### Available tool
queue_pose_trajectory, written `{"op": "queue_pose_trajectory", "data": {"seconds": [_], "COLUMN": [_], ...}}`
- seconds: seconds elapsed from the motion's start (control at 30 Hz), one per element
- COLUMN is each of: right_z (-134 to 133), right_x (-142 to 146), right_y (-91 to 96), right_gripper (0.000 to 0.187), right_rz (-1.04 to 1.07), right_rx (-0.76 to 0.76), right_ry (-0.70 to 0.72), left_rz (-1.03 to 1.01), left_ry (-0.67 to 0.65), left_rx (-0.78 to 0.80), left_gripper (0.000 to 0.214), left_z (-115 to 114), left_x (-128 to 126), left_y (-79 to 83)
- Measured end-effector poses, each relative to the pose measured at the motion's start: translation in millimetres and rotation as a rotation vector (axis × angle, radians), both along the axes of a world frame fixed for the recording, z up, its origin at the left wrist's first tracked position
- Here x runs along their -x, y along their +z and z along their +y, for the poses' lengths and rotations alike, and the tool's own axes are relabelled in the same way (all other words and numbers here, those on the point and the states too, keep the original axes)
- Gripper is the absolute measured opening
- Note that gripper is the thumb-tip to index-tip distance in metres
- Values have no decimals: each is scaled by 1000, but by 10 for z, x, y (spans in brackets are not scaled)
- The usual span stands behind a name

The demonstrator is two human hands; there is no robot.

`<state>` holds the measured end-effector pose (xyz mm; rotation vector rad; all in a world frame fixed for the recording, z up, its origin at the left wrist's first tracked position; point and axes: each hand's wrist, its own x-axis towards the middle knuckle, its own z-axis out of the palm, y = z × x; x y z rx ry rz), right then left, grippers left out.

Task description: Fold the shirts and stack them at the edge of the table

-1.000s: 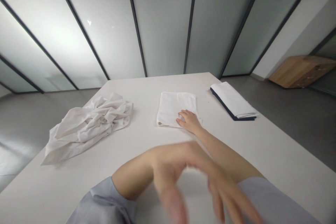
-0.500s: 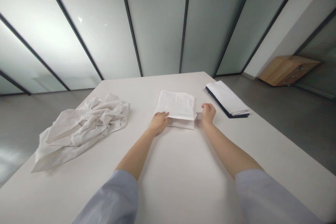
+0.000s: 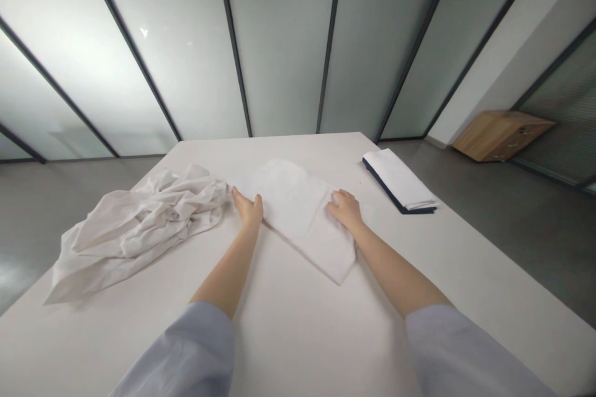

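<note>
A white folded cloth (image 3: 298,205), slightly blurred, lies turned askew between my hands, one corner pointing toward me. My left hand (image 3: 248,208) is at the cloth's left edge, with thumb and fingers spread apart. At the right edge, my right hand (image 3: 347,209) has its fingers curled over the cloth, gripping it. The cloth looks layered, with an upper flap over a larger part beneath.
A crumpled white cloth (image 3: 149,223) lies on the left of the white table (image 3: 298,335). At the right edge rests a folded white cloth (image 3: 400,177) on a dark blue cloth (image 3: 388,189). A wooden cabinet (image 3: 493,134) stands beyond on the floor.
The folded cloth has been turned, and a corner now reaches toward me. My left hand has moved left and its fingers have spread; my right hand has come in to the cloth's edge.
</note>
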<state>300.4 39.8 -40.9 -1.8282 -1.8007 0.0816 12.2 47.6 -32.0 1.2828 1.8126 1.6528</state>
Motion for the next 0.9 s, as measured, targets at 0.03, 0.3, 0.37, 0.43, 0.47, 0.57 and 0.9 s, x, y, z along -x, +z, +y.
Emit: {"op": "queue_pose_trajectory", "data": {"seconds": [0.03, 0.3, 0.37, 0.43, 0.47, 0.57, 0.9], "right_z": [-5, -56, -78, -135, -183, -395, -245], "right_x": [18, -56, -37, 63, 146, 471, 304], "right_y": [6, 166, 244, 329, 367, 430, 507], "right_gripper": [37, 28, 23, 20, 19, 19, 30], "right_rz": [-72, -179, -150, -117, -105, -83, 829], "right_rx": [68, 43, -16, -56, -66, -50, 191], "right_ry": [-24, -136, -84, 72, 190, 621, 651], "left_rz": [178, 765, 806, 838, 858, 953, 934], "left_ry": [32, -231, -245, -295, -334, -479, -808], "left_rx": [-8, 269, 199, 110, 65, -38, -26], "left_gripper": [76, 60, 66, 73, 77, 84, 25], "left_z": [-36, -204, -213, -232, -247, -310, -263], "left_x": [0, -204, -214, -233, -251, -330, -328], "left_y": [-3, -29, -13, 23, 46, 116, 102]}}
